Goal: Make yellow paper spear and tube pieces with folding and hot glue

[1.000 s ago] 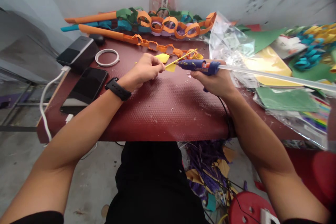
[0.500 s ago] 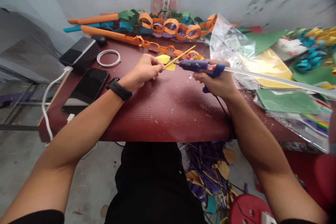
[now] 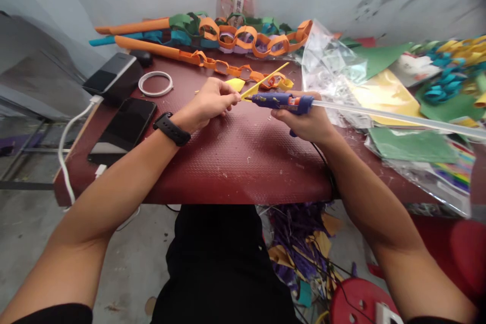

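Observation:
My left hand (image 3: 214, 99) pinches the near end of a yellow paper strip (image 3: 266, 80), which slants up to the right over the table. My right hand (image 3: 304, 120) is wrapped round a blue glue gun (image 3: 279, 100), with a long clear glue stick (image 3: 383, 114) coming out of its back. The gun's nozzle is close to the strip's pinched end; whether it touches I cannot tell. Behind my left fingers lies more yellow paper (image 3: 235, 84). Just beyond the strip, an orange paper chain (image 3: 221, 66) with yellow links at its right end rests on the table.
At left are a black phone (image 3: 127, 124), a white ring-shaped roll (image 3: 155, 84) and a dark device (image 3: 113, 78) with a white cable. More paper chains (image 3: 246, 38) line the back. Clear plastic bags (image 3: 330, 61) and green sheets (image 3: 412, 145) cover the right side of the red table (image 3: 228, 172).
My right hand has brought the glue gun leftward, its nozzle now near my left fingertips. The yellow strip tilts slightly more steeply. My left hand keeps its pinch.

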### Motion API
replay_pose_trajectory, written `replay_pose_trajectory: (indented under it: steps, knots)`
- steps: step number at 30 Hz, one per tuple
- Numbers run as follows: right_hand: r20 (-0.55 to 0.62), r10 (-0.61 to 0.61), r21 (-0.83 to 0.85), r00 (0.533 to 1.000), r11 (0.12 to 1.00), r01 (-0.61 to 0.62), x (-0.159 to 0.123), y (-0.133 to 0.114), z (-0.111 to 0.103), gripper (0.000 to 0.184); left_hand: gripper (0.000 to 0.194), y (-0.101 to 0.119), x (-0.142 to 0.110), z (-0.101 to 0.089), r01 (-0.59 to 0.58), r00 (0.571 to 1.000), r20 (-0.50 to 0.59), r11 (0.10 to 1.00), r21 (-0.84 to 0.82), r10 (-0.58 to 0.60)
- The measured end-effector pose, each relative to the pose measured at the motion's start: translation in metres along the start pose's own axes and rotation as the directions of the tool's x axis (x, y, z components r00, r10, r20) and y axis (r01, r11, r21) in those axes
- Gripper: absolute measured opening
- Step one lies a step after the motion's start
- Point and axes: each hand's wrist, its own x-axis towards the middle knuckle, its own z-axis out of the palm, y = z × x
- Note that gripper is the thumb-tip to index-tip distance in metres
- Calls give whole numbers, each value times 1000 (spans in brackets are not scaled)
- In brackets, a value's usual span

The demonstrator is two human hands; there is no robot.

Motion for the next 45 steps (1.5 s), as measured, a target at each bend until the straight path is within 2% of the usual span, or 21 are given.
replay_pose_trajectory:
  steps: [14, 21, 29, 34, 37, 45]
  knots:
    - [29, -28, -63, 999, 998, 30, -1, -4, -3, 34, 32, 5, -4, 2, 22, 1000, 1, 1000, -16, -22]
    - [23, 3, -90, 1000, 996, -1, -1, -4, -7, 28, 34, 11, -6, 0, 53, 998, -10, 998, -45, -54]
    - [-87, 36, -175, 996, 983, -51, 2, 4, -12, 28, 36, 13, -7, -2, 65, 998, -21, 996, -63, -67]
    - [-177, 26, -88, 984, 995, -42, 5, 13, -15, 24, 36, 11, -6, -4, 74, 997, -31, 996, -57, -76]
    - [-154, 22, -41, 988, 999, -29, 3, 13, -14, 22, 35, 12, -5, -3, 97, 994, -46, 994, -58, -99]
    - [-48, -2, -30, 999, 1000, 0, 0, 5, -5, 34, 36, 10, -4, 0, 74, 996, -41, 995, -61, -76]
